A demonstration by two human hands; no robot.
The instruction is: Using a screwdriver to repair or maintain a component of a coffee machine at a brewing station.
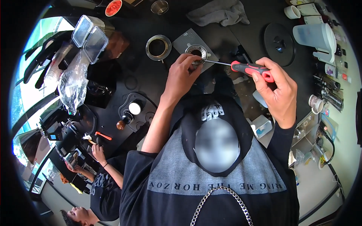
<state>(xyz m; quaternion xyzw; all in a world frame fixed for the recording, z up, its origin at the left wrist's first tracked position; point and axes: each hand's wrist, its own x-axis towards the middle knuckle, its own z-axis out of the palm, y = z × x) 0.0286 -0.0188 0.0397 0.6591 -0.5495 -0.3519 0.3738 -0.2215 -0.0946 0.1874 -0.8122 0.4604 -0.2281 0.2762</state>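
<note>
The right hand closes its grip around the red-and-black handle of a slim-shafted screwdriver, whose tip reaches the round, ribbed silver metal burr part; the left hand pinches that part's near rim, apparently to steady it against turning. The part lies on a grey square mat on the black tabletop. A second metal ring sits just beside it to the left and a crumpled grey cloth beyond, leaving open room mainly toward the person.

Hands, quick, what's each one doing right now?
Left hand: fingers closed on the round metal part.
Right hand: closed around the red screwdriver, tip at the part.
</note>
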